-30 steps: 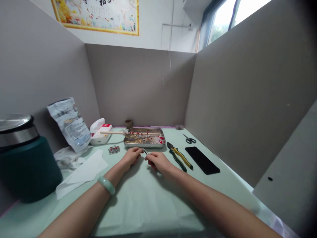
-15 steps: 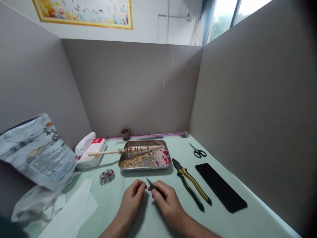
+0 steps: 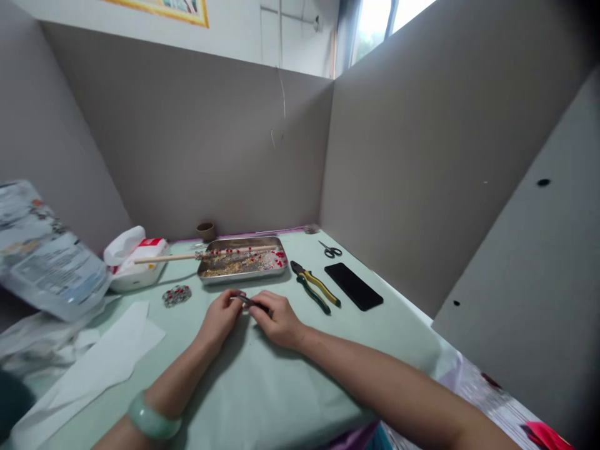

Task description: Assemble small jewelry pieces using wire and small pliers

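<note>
"What's at the far left?"

"A printed pouch, leaning, with crumpled white plastic nearer. Just right of that, a folded white paper lies flat on the pale green surface."

"And then?"

"A white packet with red on it. A wooden stick starts over it and runs right, into the metal tray. Between paper and tray sits a small cluster of wire and red beads; a brown cup stands at the far edge."

"What about the hands?"

"Near side of the tray. The left hand, with a pale green bangle on that arm, has its fingers drawn in at the tip of a slim dark tool. Whether they're clamped on anything, I can't tell."

"Where's that tool, exactly?"

"Slanting between the two hands, in front of the tray. The right hand has its fingers closed around it."

"Anything farther right?"

"Pliers with green and yellow handles, scissors on the far side, then a black phone, lying flat."
</note>
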`<move>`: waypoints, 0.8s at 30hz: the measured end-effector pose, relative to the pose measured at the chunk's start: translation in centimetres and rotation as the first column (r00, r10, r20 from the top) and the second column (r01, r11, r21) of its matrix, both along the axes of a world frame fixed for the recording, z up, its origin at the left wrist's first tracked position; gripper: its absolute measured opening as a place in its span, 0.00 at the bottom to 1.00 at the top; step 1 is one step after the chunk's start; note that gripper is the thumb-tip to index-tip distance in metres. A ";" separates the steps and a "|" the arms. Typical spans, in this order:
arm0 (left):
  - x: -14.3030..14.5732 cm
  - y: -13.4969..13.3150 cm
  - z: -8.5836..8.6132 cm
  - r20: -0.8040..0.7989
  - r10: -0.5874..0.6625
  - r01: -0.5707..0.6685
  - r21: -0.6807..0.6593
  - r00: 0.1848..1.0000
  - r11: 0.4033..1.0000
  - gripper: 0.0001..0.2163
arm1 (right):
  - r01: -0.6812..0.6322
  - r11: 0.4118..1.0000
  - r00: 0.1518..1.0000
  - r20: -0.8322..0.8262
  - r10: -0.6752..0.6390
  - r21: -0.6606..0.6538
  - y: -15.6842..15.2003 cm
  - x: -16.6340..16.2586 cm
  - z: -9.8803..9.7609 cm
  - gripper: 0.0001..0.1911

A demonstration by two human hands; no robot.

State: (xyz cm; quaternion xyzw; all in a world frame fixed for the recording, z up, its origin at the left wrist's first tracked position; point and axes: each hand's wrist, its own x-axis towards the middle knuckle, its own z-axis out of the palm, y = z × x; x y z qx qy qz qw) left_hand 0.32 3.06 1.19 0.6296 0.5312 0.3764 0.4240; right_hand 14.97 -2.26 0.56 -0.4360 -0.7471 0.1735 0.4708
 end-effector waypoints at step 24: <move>-6.3 -4.1 0.6 -0.245 0.115 -0.067 0.193 0.963 0.979 0.09 | 0.083 0.968 0.970 0.203 -0.133 0.237 -2.0 -0.3 -0.9 0.10</move>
